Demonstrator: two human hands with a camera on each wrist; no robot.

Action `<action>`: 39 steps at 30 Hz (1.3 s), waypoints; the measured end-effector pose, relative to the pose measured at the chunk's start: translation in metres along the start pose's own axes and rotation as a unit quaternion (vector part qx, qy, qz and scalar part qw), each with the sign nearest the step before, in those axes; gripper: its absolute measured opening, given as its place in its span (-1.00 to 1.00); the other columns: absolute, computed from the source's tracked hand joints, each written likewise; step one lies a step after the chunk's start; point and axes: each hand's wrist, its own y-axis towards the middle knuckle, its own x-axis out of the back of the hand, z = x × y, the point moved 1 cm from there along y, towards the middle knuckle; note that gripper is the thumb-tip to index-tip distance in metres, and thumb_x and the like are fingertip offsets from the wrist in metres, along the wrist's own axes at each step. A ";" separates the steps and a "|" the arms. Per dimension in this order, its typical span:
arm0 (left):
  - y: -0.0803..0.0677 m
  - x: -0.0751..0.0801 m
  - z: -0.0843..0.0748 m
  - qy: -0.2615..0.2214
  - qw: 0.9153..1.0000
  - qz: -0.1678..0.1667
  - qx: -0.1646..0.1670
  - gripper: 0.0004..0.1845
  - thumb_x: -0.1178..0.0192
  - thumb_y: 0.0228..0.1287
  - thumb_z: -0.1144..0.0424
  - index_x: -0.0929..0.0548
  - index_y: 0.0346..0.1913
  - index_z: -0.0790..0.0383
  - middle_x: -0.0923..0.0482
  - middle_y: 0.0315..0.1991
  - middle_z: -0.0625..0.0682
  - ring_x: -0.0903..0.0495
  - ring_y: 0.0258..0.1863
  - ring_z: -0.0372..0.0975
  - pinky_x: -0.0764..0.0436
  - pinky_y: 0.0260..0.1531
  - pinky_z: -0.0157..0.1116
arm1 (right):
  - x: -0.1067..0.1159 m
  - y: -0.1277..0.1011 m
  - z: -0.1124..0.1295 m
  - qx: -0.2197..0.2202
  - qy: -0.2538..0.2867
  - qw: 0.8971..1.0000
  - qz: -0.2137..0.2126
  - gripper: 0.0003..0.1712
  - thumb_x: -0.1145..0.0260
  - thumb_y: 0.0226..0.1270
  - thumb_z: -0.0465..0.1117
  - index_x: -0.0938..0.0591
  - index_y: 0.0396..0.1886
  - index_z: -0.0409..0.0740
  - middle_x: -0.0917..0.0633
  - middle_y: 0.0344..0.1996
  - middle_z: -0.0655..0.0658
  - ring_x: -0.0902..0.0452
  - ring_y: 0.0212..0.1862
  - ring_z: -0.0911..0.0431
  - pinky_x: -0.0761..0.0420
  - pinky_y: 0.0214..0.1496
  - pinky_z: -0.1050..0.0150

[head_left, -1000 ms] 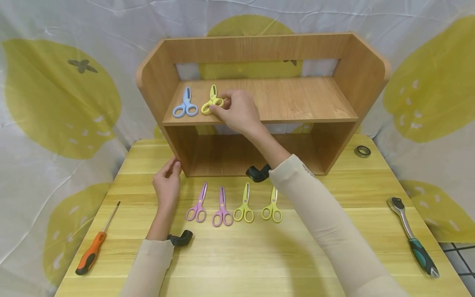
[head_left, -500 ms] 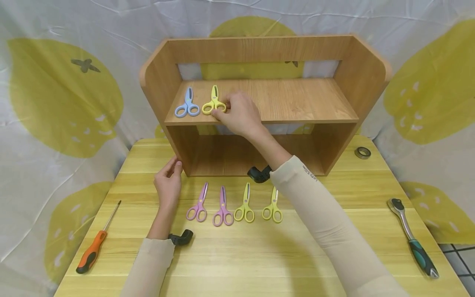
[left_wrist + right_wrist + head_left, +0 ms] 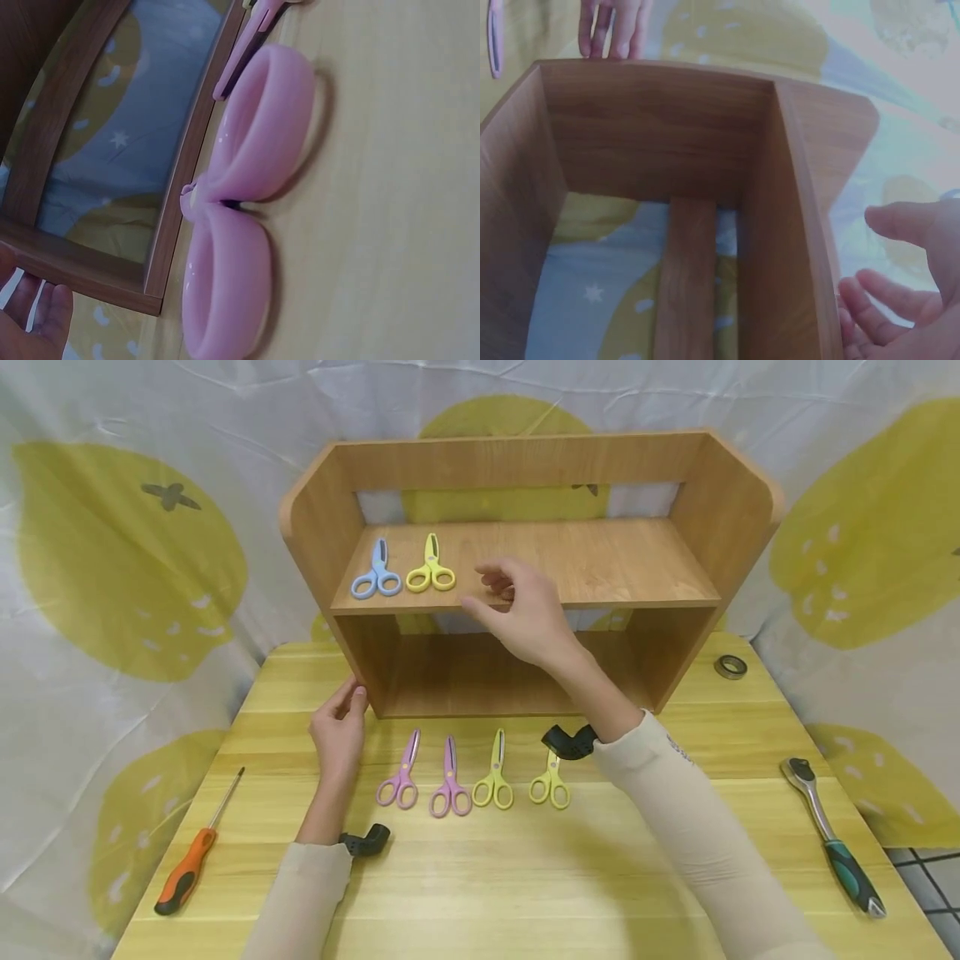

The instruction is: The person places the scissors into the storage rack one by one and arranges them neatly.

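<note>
On the upper board of a wooden shelf (image 3: 600, 560) lie blue scissors (image 3: 378, 578) and, to their right, yellow scissors (image 3: 431, 568), blades pointing back. My right hand (image 3: 525, 610) hovers at the board's front edge, right of the yellow scissors, thumb apart from the loosely bent fingers and nothing held. The fingers of my left hand (image 3: 339, 731) touch the outside of the shelf's left panel, low down; the right wrist view shows these fingers (image 3: 622, 30) straight. In front of the shelf, two pairs of pink scissors (image 3: 405, 777) and two of yellow-green scissors (image 3: 495, 777) lie in a row.
An orange and black screwdriver (image 3: 187, 868) lies at the table's left side. Far right is a ratchet wrench (image 3: 832, 835), with a roll of tape (image 3: 731, 667) behind it. A lemon-print curtain (image 3: 127, 560) hangs around the table (image 3: 480, 893).
My right hand has let go of the yellow scissors and moved to the right, its fingers spreading. The yellow scissors turned slightly upright on the board before release. My left hand has stayed put.
</note>
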 end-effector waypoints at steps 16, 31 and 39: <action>-0.001 0.003 -0.008 -0.011 1.000 -0.012 0.014 -0.62 -0.24 0.50 0.13 -0.66 0.30 0.07 -0.60 0.34 0.02 -0.70 0.19 -0.14 -0.65 0.07 -0.51 | 0.040 -0.099 -0.039 0.004 -0.019 0.999 -0.035 -0.50 -0.53 0.30 -0.14 -0.64 0.22 -0.05 -0.73 0.02 -0.04 -0.63 0.07 0.11 -0.65 0.11 0.12; 0.000 0.002 -0.005 -0.008 1.000 -0.015 -0.004 -0.64 -0.26 0.48 0.10 -0.69 0.27 0.00 -0.62 0.32 -0.02 -0.70 0.17 -0.19 -0.66 0.04 -0.52 | 0.033 -0.191 -0.118 -0.123 -0.031 0.991 0.035 -0.33 -0.54 0.29 0.03 -0.57 0.32 -0.07 -0.64 0.19 -0.09 -0.57 0.13 0.00 -0.66 0.08 0.02; -0.002 0.002 -0.007 -0.015 1.000 -0.010 -0.003 -0.62 -0.25 0.49 0.11 -0.67 0.29 0.03 -0.61 0.33 0.02 -0.70 0.14 -0.24 -0.67 0.04 -0.49 | 0.021 -0.218 -0.135 -0.165 -0.018 0.985 0.053 -0.28 -0.57 0.24 0.04 -0.56 0.34 -0.08 -0.60 0.22 -0.20 -0.57 0.10 -0.08 -0.65 0.06 0.03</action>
